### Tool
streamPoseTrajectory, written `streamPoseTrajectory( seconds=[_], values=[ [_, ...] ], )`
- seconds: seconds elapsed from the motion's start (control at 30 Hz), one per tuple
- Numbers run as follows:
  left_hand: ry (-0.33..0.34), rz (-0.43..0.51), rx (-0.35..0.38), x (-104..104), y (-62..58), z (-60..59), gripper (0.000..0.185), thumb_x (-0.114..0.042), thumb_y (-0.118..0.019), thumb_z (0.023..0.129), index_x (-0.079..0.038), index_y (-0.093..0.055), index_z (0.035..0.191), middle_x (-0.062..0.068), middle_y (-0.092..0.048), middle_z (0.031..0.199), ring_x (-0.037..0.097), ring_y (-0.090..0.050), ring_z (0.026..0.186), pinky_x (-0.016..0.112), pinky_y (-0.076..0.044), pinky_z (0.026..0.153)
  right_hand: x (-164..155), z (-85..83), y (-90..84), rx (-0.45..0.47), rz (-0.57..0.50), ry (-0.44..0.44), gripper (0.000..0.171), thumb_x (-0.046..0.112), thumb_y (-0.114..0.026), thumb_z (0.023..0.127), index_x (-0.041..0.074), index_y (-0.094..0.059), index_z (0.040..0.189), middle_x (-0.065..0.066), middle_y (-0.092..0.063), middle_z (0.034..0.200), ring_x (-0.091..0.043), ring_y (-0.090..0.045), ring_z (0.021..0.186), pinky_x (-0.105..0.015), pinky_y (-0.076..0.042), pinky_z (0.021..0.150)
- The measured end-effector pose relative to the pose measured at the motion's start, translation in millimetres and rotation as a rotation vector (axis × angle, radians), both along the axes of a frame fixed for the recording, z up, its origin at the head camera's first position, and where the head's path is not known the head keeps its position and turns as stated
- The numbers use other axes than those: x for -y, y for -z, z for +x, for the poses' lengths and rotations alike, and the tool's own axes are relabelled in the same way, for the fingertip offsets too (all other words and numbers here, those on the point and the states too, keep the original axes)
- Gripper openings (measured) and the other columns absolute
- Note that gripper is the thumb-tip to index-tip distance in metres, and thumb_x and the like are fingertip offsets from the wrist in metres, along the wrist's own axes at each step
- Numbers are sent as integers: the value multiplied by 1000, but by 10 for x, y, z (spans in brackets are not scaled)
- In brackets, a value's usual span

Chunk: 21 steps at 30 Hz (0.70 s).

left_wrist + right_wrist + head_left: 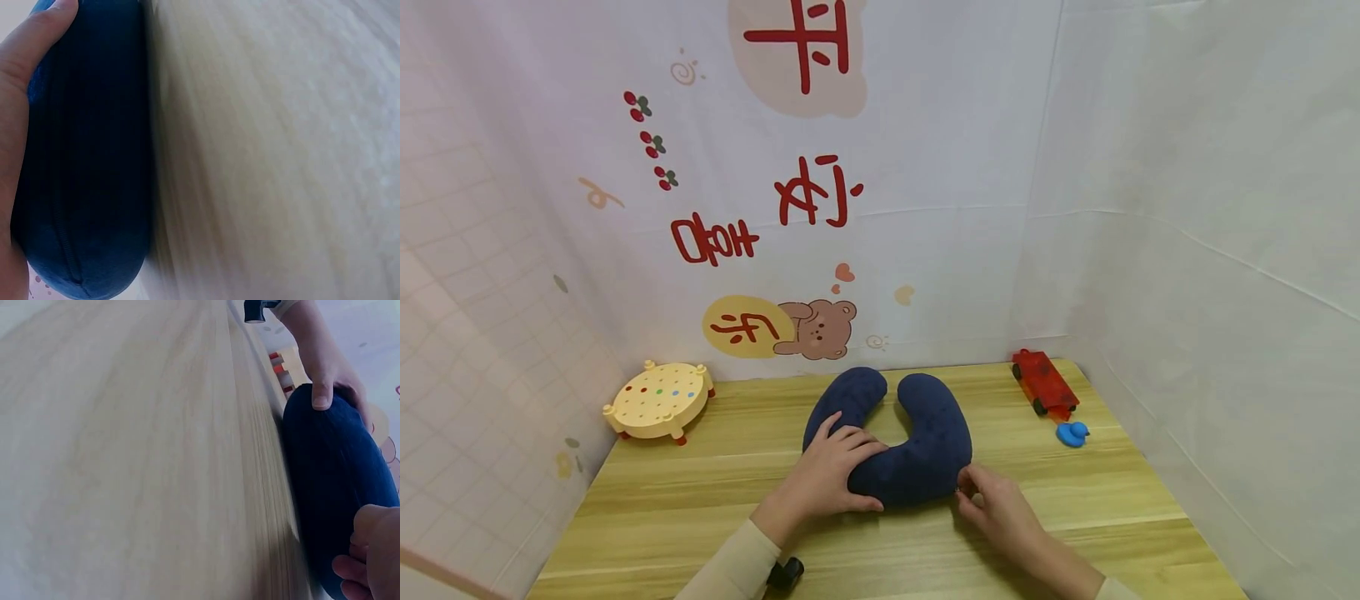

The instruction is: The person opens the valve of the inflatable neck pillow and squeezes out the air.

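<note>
Red characters mark the white backdrop cloth (925, 250) — unreadable. A navy, U-shaped, quilted fabric neck pillow (917, 450) lies mid-table on pale wood (700, 500); the left hand (827, 479) grips it — the right hand (996, 500) pinches its edge.

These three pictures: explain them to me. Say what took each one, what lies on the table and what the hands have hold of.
No machine here: a person works with bare hands and wears three cameras. The wide picture comes from the head, looking down at a wooden table. The two close, blurry ones come from the wrists.

A navy U-shaped neck pillow lies in the middle. The left hand grips its left arm, thumb underneath. The right hand touches the pillow's lower right edge with curled fingers; whether it pinches the fabric is unclear.

Also on the table: a cream round toy stool with coloured dots, a red toy vehicle and a small blue duck.
</note>
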<state>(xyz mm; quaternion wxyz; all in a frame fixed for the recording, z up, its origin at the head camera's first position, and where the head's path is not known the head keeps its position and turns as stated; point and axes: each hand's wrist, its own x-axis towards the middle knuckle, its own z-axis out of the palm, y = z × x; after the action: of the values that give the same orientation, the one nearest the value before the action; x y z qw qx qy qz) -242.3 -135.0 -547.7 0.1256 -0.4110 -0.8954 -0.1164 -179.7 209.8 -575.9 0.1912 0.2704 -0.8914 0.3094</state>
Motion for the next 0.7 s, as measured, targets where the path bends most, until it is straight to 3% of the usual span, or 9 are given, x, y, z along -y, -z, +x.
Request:
streamPoseTrajectory(
  seconds=[0.23, 0.5, 0.7],
  values=[
    [4, 14, -6, -2, -10, 7, 88, -81, -83, 81, -30, -67, 152, -10, -69, 142, 18, -57, 138, 66, -20, 131, 21, 4, -12, 14, -2, 17, 35, -8, -86, 82, 18, -66, 95, 8, -69, 89, 0, -63, 78, -25, -57, 64],
    [-8, 5, 11, -5, -7, 6, 89, -82, -82, 81, -31, -66, 152, -11, -68, 143, 17, -56, 139, 65, -18, 132, -8, -5, -18, -72, 152, 51, 35, 1, -90, 81, 22, -64, 91, 12, -61, 86, -1, -56, 76, -26, -52, 63],
    [-17, 4, 13, -11, -14, 16, 89, -83, -81, 81, -31, -67, 152, -11, -68, 143, 16, -56, 138, 64, -19, 132, -81, -27, 34, -11, 70, -23, 31, 0, -87, 86, 21, -66, 93, 15, -67, 89, 3, -60, 79, -25, -56, 65]
  ],
)
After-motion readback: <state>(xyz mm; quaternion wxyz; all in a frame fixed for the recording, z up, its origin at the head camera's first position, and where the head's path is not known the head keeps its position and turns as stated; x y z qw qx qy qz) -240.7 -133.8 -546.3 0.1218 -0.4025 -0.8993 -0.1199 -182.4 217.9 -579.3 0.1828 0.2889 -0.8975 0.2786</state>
